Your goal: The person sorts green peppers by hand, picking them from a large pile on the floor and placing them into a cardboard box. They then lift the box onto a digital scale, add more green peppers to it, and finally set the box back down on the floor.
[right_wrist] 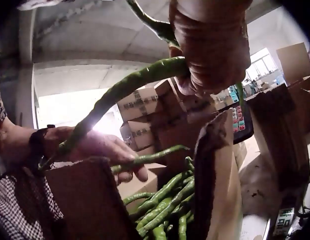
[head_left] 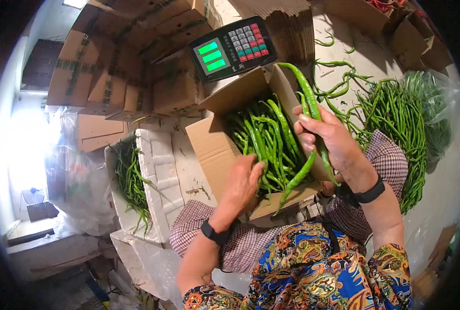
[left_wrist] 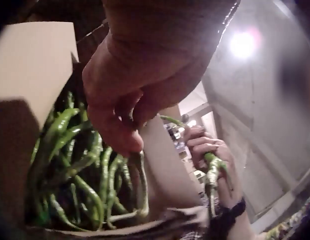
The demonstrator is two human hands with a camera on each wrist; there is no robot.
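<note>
An open cardboard box [head_left: 209,157] full of long green chili peppers [head_left: 277,133] stands in front of the person. Above its right side, the right hand [head_left: 333,137] grips a few long peppers [head_left: 298,182], their ends sticking out on both sides of the fist. At the box's near left, the left hand [head_left: 236,186] reaches down over the peppers. In the left wrist view its thumb and fingers pinch one green chili pepper [left_wrist: 143,185] near the end. That same pepper [right_wrist: 152,157] shows beside the left fingers in the right wrist view.
A digital scale [head_left: 233,49] with lit green displays stands behind the box. On the right lies a large heap of green peppers [head_left: 395,119] by a plastic bag [head_left: 437,103]. A white foam box [head_left: 160,175] with peppers sits left. Stacked cartons [head_left: 101,77] fill the back left.
</note>
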